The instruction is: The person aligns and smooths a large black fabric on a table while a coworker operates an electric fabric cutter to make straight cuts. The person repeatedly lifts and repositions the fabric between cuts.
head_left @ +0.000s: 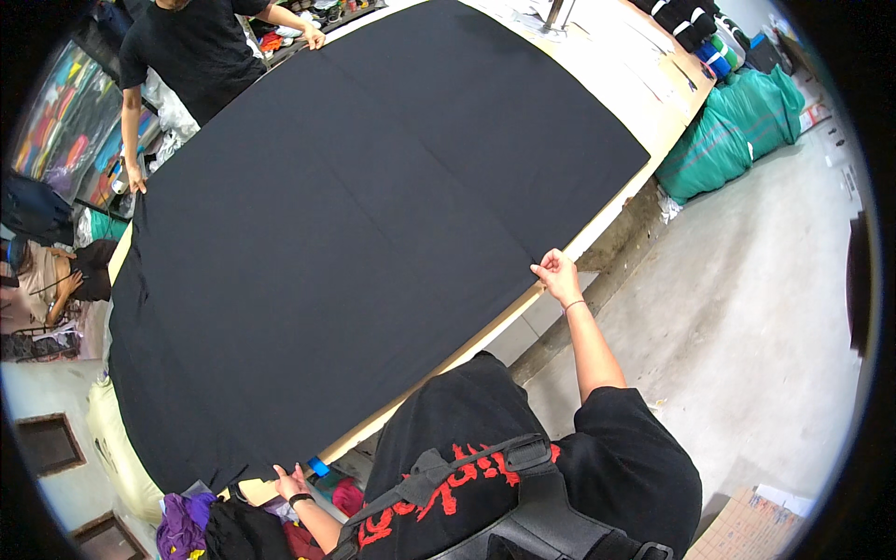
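Note:
A large sheet of black fabric (373,215) lies spread over a long table (467,350), with faint creases running across its middle. At the near edge, my right hand (557,273) pinches the fabric's border between thumb and fingers. My left hand (291,481) is near the fabric's near-left corner, its fingers apart and nothing visible in them. Along the left end the cloth is rumpled. Across the table a co-worker in a black shirt (191,61) has one hand (314,37) on the far edge and another hand (137,177) at the left end.
A green sack (733,135) sits on the floor beyond the table's right end. Bundled dark clothing (247,530) and purple cloth (185,525) lie below my left hand. A pale yellow bag (121,453) bulges at the left end. Another person (61,285) is farther left.

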The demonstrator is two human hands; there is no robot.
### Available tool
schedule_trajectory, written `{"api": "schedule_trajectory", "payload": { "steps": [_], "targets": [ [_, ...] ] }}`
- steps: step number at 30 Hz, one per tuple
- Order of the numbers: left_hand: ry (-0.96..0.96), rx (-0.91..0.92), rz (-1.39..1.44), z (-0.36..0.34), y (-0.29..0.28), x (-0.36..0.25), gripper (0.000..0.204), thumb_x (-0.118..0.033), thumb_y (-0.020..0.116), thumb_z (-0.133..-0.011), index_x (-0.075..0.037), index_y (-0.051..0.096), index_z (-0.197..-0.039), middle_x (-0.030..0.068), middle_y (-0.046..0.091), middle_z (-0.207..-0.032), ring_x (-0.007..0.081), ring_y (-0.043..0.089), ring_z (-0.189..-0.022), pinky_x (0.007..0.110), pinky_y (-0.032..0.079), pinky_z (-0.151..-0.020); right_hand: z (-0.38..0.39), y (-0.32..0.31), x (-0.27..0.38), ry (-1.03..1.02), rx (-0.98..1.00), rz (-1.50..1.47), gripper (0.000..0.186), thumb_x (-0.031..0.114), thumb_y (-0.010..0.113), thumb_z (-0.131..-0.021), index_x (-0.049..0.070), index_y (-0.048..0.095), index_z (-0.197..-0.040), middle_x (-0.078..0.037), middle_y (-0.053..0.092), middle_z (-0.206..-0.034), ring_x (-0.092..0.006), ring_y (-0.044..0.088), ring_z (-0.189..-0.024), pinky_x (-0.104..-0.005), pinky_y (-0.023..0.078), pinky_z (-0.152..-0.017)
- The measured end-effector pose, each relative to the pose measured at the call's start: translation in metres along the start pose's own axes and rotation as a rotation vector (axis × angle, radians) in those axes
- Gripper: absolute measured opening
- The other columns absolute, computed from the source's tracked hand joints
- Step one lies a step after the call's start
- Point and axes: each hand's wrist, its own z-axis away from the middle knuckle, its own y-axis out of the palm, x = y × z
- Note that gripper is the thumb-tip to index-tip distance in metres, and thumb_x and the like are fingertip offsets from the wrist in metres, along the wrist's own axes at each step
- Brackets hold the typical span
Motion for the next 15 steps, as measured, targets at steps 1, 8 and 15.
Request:
{"api": "schedule_trajectory", "payload": {
  "steps": [1,8,15],
  "targets": [
    [-0.007,0.014,0.037,-0.001,0.001,0.0,0.042,-0.036,0.067,-0.105,0.001,0.052,-0.118,0.0187,0.071,-0.109,0.0311,0.074,-0.077,0.04,0.07,-0.071,-0.001,0.0,0.0,-0.011,-0.007,0.029,0.025,0.006,0.084,-0.088,0.008,0.059,-0.084,0.003,0.061,-0.073,-0.0056,0.057,-0.066,-0.024,0.05,-0.06],
    [0.042,0.073,-0.038,0.004,0.006,-0.004,0.041,-0.009,0.074,-0.1,0.0,0.04,-0.122,0.02,0.063,-0.115,0.0361,0.074,-0.084,0.048,0.071,-0.078,-0.003,0.001,0.006,0.031,0.011,0.087,0.026,0.008,0.085,-0.088,0.008,0.059,-0.083,0.003,0.061,-0.073,-0.0059,0.056,-0.066,-0.0244,0.049,-0.06],
    [0.075,0.041,-0.081,0.022,0.01,-0.002,0.029,0.009,0.069,-0.095,-0.001,0.045,-0.107,0.0153,0.064,-0.107,0.0284,0.072,-0.089,0.044,0.071,-0.076,-0.001,-0.003,-0.002,-0.068,0.035,0.057,0.025,0.005,0.083,-0.087,0.008,0.058,-0.082,0.004,0.058,-0.072,-0.0056,0.053,-0.066,-0.0249,0.046,-0.059]
  ]
}}
